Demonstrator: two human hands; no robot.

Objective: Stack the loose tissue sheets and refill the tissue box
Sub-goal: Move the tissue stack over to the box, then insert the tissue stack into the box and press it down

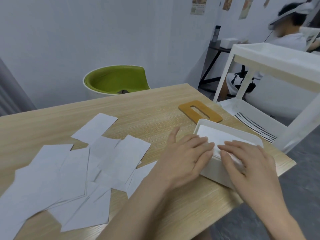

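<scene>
Tissue box (216,172), white, lid off, sits at the table's (155,104) right edge. Left hand (185,158) and right hand (249,163) press flat, fingers straight, on tissues inside. Loose tissue sheets (78,167) lie scattered to the left; wooden lid (199,110) just behind the box

tissue box (214,174): near rim and part of the stacked sheets inside hidden under both hands.
loose tissue sheets (69,170): overlapping, count unclear; leftmost cut by the left edge.
counter (147,108): left and near sides run out of frame.
person behind (290,30): blurred, partly hidden by white shelf (277,58).
</scene>
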